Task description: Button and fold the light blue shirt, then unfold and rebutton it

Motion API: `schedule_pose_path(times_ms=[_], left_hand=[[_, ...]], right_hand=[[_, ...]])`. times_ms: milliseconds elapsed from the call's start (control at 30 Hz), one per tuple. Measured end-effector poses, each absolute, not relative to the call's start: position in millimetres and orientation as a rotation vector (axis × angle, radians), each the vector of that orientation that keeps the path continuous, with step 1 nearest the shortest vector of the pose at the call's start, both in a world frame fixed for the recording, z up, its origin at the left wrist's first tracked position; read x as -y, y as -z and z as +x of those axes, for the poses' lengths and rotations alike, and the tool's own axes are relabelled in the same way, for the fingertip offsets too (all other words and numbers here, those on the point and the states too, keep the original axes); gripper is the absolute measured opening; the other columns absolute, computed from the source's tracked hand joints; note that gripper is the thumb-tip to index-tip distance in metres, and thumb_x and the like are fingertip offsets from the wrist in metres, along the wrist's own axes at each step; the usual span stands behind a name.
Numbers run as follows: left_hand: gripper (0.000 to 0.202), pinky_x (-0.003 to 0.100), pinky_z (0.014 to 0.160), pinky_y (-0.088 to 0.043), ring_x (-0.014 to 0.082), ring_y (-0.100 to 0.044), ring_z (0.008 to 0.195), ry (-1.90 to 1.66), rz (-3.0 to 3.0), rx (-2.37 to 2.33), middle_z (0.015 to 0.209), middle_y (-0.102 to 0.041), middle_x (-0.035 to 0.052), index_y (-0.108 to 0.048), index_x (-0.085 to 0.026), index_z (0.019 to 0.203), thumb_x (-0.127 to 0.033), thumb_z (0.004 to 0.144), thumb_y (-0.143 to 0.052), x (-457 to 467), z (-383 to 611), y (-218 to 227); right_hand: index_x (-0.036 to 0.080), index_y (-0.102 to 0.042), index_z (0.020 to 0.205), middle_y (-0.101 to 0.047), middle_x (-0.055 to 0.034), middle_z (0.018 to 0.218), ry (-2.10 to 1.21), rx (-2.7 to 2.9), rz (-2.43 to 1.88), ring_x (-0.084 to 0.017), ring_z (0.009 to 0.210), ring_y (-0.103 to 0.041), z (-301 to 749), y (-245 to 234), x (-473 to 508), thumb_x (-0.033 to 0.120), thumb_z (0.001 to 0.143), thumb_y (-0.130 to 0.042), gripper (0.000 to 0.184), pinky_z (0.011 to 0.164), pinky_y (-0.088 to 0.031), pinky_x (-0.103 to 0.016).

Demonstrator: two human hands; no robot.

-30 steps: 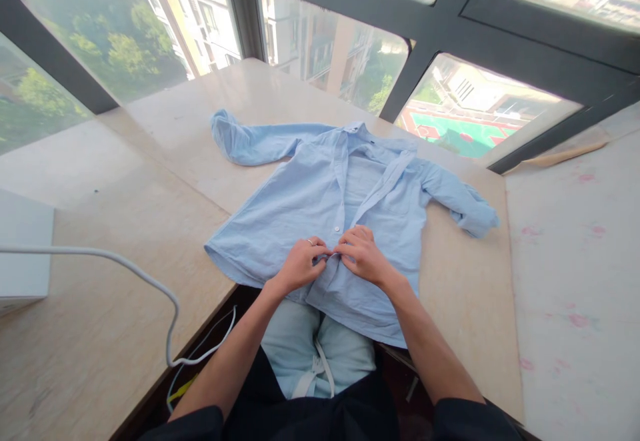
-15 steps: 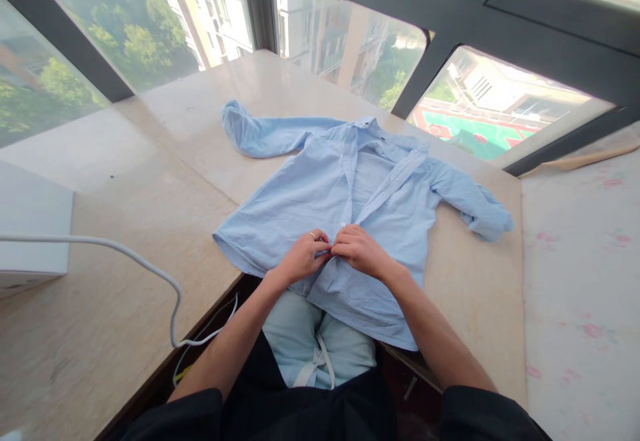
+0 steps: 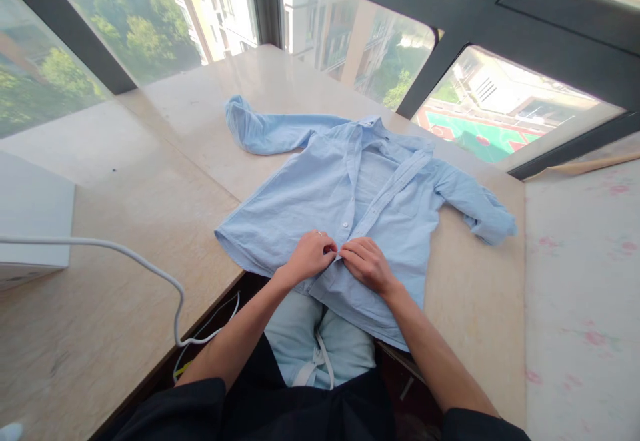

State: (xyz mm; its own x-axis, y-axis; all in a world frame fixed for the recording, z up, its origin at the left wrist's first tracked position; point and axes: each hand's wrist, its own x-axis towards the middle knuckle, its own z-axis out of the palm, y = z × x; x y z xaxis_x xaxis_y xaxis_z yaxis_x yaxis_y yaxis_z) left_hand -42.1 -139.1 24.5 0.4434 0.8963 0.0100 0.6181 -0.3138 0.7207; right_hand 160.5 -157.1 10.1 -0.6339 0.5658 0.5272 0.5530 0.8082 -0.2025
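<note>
A light blue button-up shirt (image 3: 310, 181) lies front side up, its collar toward the windows and its hem toward me. The upper front hangs apart in a V, with a white button (image 3: 345, 225) showing just above my hands. My left hand (image 3: 314, 254) pinches the front edge of the shirt low on the placket. Close beside it, my right hand (image 3: 367, 262) grips the other front edge, fingers curled. The fingertips nearly meet over the placket; whatever small part lies between them is hidden.
The shirt rests on a beige stone-like tabletop (image 3: 150, 241). At the left stand a white box (image 3: 35, 207) and a white cable (image 3: 145, 269) that loops over the table's edge. Windows (image 3: 360, 34) line the far side; a flower-patterned wall (image 3: 580, 281) is at the right.
Both hands have shifted slightly down the placket, and the fingertips have drawn a little apart. The button above them shows more fully. The view has tilted slightly.
</note>
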Motion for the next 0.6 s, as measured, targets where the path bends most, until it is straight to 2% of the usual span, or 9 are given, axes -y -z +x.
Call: schedule_pose_path(times_ms=[133,333,433,600], left_hand=[[0.015,0.030,0.077,-0.044,0.0196,-0.060,0.079,-0.473,2.007,-1.301,0.076,-0.072,0.0028,-0.076,-0.019,0.079,-0.016,0.080,-0.061,137.5,-39.0,-30.3],[0.018,0.031,0.079,-0.045,0.0215,-0.063,0.084,-0.416,1.998,-1.361,0.081,-0.074,0.0046,-0.076,-0.019,0.080,-0.014,0.081,-0.058,138.5,-35.2,-36.0],[0.020,0.033,0.081,-0.046,0.0228,-0.064,0.086,-0.370,2.047,-1.390,0.084,-0.075,0.0057,-0.076,-0.019,0.083,-0.015,0.084,-0.056,139.0,-33.9,-37.4],[0.024,0.034,0.083,-0.046,0.0235,-0.064,0.093,-0.286,2.145,-1.376,0.096,-0.074,0.0071,-0.075,-0.020,0.101,-0.017,0.089,-0.053,145.9,-32.6,-41.3]], right_hand=[[0.020,-0.065,0.098,-0.069,-0.0077,0.096,-0.076,2.401,-0.804,-0.020,0.089,-0.059,159.5,-11.5,156.1,0.010,0.091,-0.055,0.016,0.082,-0.049,-0.037],[0.020,-0.066,0.104,-0.068,-0.0069,0.091,-0.065,2.435,-0.787,-0.019,0.085,-0.058,158.0,-13.0,156.7,0.012,0.093,-0.055,0.018,0.078,-0.047,-0.035],[0.020,-0.066,0.100,-0.067,-0.0064,0.086,-0.043,2.444,-0.787,-0.019,0.081,-0.056,157.3,-13.6,156.6,0.012,0.094,-0.054,0.015,0.076,-0.046,-0.035],[0.020,-0.065,0.093,-0.067,-0.0063,0.086,-0.048,2.445,-0.814,-0.019,0.081,-0.056,157.1,-11.9,155.6,0.013,0.095,-0.052,0.015,0.076,-0.046,-0.035]])
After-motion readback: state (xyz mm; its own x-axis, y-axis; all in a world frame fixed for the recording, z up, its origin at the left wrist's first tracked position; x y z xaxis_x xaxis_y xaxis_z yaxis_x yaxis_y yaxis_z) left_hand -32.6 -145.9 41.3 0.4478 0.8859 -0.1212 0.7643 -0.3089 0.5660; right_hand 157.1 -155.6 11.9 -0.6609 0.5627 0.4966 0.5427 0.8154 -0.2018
